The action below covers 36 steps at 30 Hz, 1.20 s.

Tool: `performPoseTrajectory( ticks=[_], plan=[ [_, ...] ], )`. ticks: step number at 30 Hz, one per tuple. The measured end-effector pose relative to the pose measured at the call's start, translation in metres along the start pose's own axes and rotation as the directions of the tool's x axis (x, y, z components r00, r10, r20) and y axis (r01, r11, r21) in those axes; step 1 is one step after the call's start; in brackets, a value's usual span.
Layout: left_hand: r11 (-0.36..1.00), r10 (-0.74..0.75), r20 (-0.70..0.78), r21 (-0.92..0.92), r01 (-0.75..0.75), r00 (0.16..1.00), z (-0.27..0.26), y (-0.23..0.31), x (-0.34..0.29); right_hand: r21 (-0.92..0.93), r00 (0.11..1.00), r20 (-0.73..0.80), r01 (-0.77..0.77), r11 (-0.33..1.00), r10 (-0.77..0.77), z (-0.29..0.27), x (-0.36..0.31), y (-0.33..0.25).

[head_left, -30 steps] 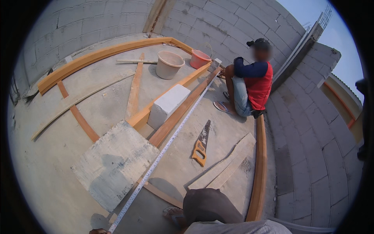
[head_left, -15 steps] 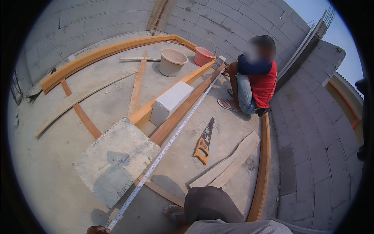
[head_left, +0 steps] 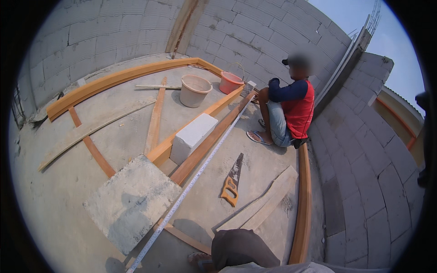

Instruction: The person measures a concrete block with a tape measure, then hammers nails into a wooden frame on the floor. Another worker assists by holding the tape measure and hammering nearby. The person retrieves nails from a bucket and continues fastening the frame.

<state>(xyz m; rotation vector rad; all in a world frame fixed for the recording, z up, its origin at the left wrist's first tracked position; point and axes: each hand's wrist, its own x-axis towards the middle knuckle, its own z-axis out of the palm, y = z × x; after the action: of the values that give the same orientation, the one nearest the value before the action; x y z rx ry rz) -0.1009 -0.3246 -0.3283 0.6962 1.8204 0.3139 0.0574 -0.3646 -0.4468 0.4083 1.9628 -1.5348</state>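
Note:
Neither of my hands is in the picture. A white measuring tape (head_left: 195,177) stretches diagonally from the lower left edge up to the far end of a brown wooden beam (head_left: 216,136). It runs along the beam's right side, and its near end leaves the frame at the bottom. At the far end squats a co-worker (head_left: 296,109) in a red and dark blue shirt, with hands close to the tape's end; their grip is too small to make out. My knee (head_left: 243,248) and one sandalled foot (head_left: 200,261) show at the bottom.
A rough grey slab (head_left: 132,204) and a white block (head_left: 193,139) stand beside the beam. A handsaw (head_left: 232,179) and pale boards (head_left: 264,200) lie on the concrete floor. Buckets (head_left: 195,91) stand farther back. Orange-brown timber frames (head_left: 301,204) lie along the grey block walls (head_left: 359,182).
My left hand, at the tape's near end at the lower left edge before, has dropped out of view. The view has tilted up slightly. The co-worker's head is raised and turned left.

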Motion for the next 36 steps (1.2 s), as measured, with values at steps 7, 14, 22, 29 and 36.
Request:
performPoseTrajectory(
  ticks=[7, 14, 22, 29, 36],
  plan=[
    [1.0, -0.006, -0.006, -0.012, 0.005, 1.0, -0.008, 0.014, -0.016, 0.021, 0.999, -0.035, -0.033, 0.999, 0.033, -0.031, -0.044, -0.034],
    [0.987, 0.048, 0.009, 0.152, -0.049, 0.999, -0.03, 0.01, -0.032, 0.145, 0.98, -0.107, -0.149, 0.978, 0.165, 0.013, -0.047, -0.052],
    [0.998, -0.003, 0.065, 0.062, -0.001, 0.998, -0.028, 0.013, -0.036, -0.013, 0.998, 0.016, -0.06, 0.998, 0.06, 0.026, -0.053, -0.074],
    [0.989, 0.045, 0.083, -0.147, -0.032, 0.996, -0.03, -0.007, -0.011, 0.048, 1.0, 0.008, 0.019, 0.999, -0.02, -0.008, -0.043, -0.063],
    [0.998, 0.016, 0.057, -0.054, -0.013, 0.998, -0.024, -0.036, 0.013, -0.104, 0.995, 0.076, 0.077, 0.992, -0.069, -0.011, -0.031, -0.048]
  ],
)
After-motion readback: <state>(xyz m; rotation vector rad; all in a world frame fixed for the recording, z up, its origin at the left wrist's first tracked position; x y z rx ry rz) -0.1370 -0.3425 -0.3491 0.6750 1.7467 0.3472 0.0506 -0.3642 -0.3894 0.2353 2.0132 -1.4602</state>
